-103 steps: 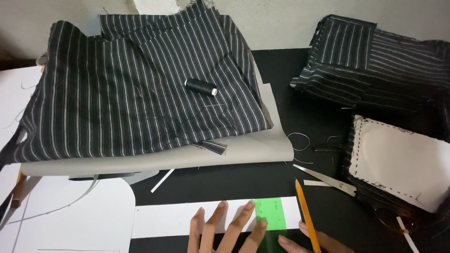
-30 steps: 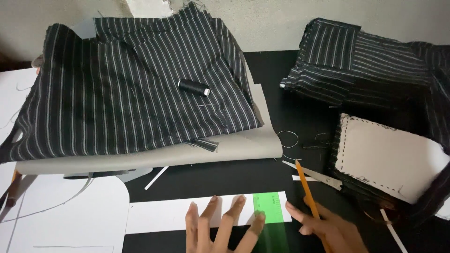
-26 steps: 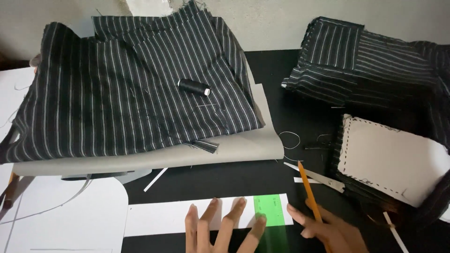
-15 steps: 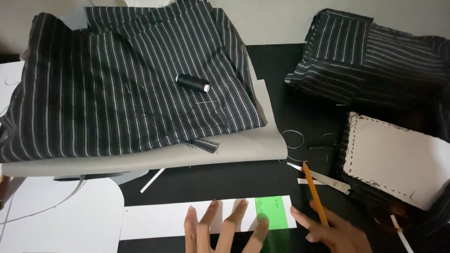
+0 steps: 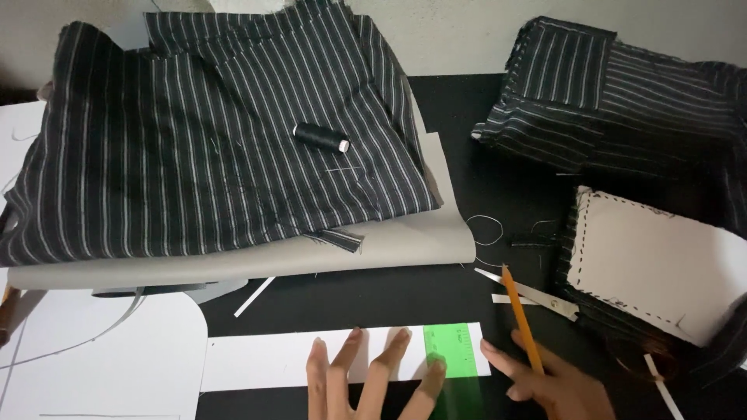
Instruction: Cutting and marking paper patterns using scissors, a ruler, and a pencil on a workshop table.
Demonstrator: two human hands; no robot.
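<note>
My left hand lies flat with fingers spread, pressing on a white paper strip and on the green ruler laid across the strip's right end. My right hand is closed around an orange pencil, whose tip points up and away from me, just right of the ruler. Beyond the pencil tip a pair of scissors lies on the black tabletop. Farther back a folded striped cloth rests on grey card, with a black thread spool on top. To the right sit another striped bundle and a white stitched panel.
</note>
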